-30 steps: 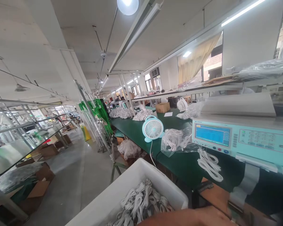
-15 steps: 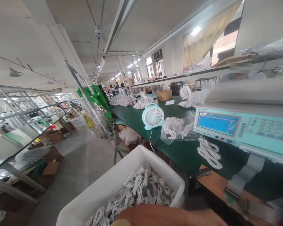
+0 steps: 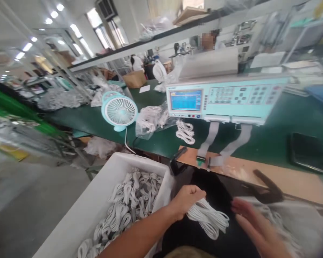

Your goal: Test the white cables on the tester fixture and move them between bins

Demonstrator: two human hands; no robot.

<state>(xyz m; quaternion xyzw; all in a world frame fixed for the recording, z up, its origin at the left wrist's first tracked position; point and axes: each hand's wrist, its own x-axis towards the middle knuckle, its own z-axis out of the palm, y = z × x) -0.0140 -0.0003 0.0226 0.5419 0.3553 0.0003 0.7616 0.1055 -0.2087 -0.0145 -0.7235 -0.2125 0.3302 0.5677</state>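
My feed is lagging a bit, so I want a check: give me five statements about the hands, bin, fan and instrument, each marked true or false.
1. The left hand holds a white cord bundle. True.
2. Both hands grip that bundle. False: the right hand is open and apart from it.
3. The white bin contains coiled cords. True.
4. The fan lies inside the bin. False: the fan stands on the green table.
5. Two grey ribbon cables run from the turquoise instrument. True.
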